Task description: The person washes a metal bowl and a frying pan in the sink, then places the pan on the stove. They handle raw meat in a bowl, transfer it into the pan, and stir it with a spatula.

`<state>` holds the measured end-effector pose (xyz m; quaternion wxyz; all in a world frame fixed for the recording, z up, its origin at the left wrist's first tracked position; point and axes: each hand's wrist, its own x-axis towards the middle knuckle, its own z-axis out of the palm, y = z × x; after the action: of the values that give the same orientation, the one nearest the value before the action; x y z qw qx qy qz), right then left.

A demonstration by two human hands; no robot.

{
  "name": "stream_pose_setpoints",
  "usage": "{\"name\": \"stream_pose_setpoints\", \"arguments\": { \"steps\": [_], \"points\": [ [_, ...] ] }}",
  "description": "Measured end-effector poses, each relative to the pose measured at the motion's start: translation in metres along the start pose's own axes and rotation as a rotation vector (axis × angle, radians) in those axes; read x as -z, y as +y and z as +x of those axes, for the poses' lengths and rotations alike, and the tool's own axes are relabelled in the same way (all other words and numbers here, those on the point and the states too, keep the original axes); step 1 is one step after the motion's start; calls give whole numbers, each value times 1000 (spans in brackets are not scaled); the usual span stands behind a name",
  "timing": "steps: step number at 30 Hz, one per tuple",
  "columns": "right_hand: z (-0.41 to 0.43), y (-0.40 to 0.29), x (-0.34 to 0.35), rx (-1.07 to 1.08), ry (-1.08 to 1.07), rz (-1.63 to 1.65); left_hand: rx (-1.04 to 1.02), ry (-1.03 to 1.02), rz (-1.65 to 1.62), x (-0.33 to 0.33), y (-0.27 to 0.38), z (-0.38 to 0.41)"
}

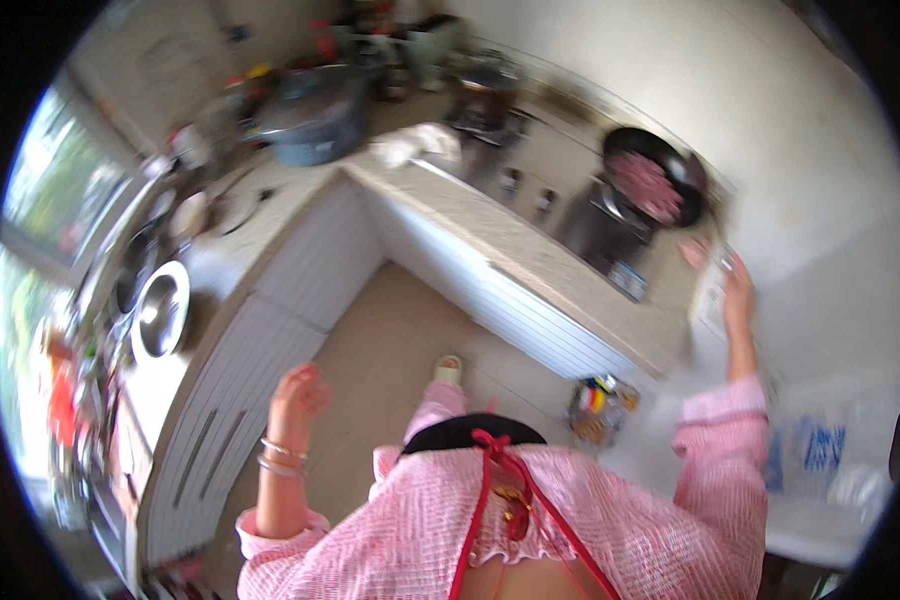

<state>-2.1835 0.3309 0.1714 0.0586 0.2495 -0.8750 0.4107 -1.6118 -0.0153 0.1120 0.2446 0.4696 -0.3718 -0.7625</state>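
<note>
My left hand [300,391] hangs over the floor in front of the left cabinets, bracelets at its wrist. Its fingers are loosely bent and blurred, with nothing seen in them. On the far right, my right hand [738,291] reaches to the wall side at the counter's end. A small pale, shiny spot shows at its fingertips; whether it is held or only touched is unclear. Nearest to that hand is a black wok [615,142] on the gas hob [562,161], with pink food [646,186] resembling meat inside. A pinkish scrap [694,253] lies between wok and hand.
A glass-lidded blue pot [316,139] stands in the counter corner beside a white cloth [420,142]. Another pot [489,82] sits on the rear burner. A metal bowl [159,311] is on the left counter. A bag of packets [600,409] lies on the floor.
</note>
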Motion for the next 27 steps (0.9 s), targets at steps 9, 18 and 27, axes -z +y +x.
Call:
{"name": "stream_pose_setpoints", "arguments": {
  "steps": [9,18,27],
  "points": [
    [-41,14,-25,-321,-261,708,-210,380,-204,96,-36,-216],
    [-276,-290,-223,-295,-877,824,-351,622,-392,257,-91,-344],
    [-521,-535,-374,-23,-1357,807,-547,1269,-699,379,-162,-505]
  ]
}}
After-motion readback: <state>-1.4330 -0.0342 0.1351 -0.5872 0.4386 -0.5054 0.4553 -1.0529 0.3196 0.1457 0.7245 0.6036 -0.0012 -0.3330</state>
